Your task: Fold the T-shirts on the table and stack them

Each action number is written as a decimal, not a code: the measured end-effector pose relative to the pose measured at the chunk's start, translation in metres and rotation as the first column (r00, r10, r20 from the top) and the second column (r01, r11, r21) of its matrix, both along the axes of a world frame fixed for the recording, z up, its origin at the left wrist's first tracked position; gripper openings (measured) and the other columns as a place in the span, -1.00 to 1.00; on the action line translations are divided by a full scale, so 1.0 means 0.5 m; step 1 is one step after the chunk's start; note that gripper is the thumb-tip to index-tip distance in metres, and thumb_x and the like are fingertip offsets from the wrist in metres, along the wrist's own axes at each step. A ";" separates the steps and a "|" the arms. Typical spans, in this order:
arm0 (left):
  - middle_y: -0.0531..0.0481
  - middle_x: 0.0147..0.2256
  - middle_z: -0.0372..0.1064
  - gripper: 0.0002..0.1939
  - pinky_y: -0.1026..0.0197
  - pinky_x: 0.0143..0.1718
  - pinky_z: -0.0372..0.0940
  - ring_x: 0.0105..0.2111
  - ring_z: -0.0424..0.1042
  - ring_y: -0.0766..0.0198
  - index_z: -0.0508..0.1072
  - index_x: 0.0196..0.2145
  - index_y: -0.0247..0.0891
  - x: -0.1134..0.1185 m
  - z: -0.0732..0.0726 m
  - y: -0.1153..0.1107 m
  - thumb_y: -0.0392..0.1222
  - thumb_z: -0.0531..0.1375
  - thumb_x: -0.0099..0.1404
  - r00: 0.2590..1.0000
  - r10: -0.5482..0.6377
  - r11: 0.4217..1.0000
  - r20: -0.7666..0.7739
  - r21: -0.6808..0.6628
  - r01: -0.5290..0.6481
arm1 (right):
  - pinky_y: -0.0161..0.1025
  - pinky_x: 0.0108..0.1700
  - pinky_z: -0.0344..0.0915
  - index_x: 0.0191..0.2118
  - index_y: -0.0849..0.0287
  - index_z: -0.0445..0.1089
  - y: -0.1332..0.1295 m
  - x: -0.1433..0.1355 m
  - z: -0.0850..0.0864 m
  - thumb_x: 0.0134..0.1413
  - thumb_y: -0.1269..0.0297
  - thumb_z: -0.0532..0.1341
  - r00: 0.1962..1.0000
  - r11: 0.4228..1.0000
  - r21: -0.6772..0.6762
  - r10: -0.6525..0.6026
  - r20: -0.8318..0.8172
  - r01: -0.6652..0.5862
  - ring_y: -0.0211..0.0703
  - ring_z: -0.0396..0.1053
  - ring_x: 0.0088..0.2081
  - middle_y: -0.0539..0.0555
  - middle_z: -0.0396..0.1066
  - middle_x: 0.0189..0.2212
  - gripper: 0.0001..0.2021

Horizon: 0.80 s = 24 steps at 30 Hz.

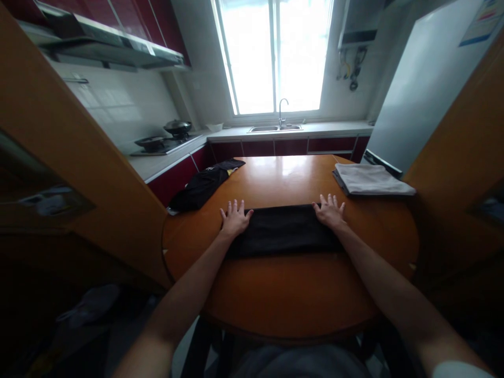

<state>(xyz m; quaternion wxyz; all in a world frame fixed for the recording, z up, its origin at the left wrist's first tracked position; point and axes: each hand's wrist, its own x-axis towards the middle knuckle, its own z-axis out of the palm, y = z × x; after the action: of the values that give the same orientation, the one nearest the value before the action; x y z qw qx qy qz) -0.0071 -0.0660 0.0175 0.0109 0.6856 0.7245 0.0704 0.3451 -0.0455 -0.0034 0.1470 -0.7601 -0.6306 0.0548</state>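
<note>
A black cloth (285,231), folded into a long flat rectangle, lies across the middle of the round wooden table (291,294). My left hand (235,218) rests spread on its far left corner, fingers apart and pointing away from me. On the far right corner lies my right hand (331,211), also flat with spread fingers. Neither hand grips anything. The parts of the cloth under both palms are hidden.
A dark crumpled garment (205,184) lies along the table's left edge. At the right edge sits a folded stack of light grey and dark cloths (370,179). Beyond are a counter with a sink (275,128), a stove with pans (178,127) and a fridge (425,89).
</note>
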 end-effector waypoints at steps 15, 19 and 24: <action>-0.10 0.45 -0.19 -0.41 -0.27 0.37 -0.18 0.44 -0.22 -0.01 0.06 0.42 -0.18 0.171 -0.036 -0.101 -0.01 -0.16 0.52 0.868 -0.494 0.869 -0.052 -0.052 0.491 | 0.20 0.40 -0.27 0.43 0.28 0.04 -0.165 -0.195 -0.001 0.39 0.09 -0.09 0.898 0.898 -0.018 0.439 -0.024 -0.439 0.10 -0.25 0.47 0.30 -0.16 0.45 -0.39; -0.09 0.45 -0.20 -0.41 -0.27 0.38 -0.19 0.44 -0.21 0.00 0.07 0.42 -0.16 0.172 -0.032 -0.096 0.00 -0.14 0.51 0.873 -0.487 0.872 -0.031 -0.064 0.484 | 0.19 0.40 -0.29 0.42 0.26 0.05 -0.158 -0.188 0.009 0.38 0.06 -0.05 0.897 0.897 -0.038 0.438 -0.053 -0.441 0.10 -0.26 0.47 0.30 -0.15 0.45 -0.38; -0.07 0.45 -0.19 -0.37 -0.27 0.38 -0.21 0.44 -0.23 -0.01 0.07 0.42 -0.12 0.168 -0.027 -0.091 0.13 -0.11 0.50 0.876 -0.483 0.875 0.013 -0.045 0.483 | 0.18 0.40 -0.26 0.43 0.28 0.03 -0.142 -0.170 0.025 0.39 0.10 -0.05 0.911 0.916 0.010 0.400 -0.103 -0.401 0.09 -0.27 0.47 0.31 -0.17 0.46 -0.39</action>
<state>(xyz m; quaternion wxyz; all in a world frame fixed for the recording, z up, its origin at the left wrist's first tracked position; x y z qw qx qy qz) 0.0771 -0.1114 0.0039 0.0447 0.8441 0.5321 0.0492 0.2600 -0.1165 0.0091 0.1606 -0.6118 -0.7641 0.1266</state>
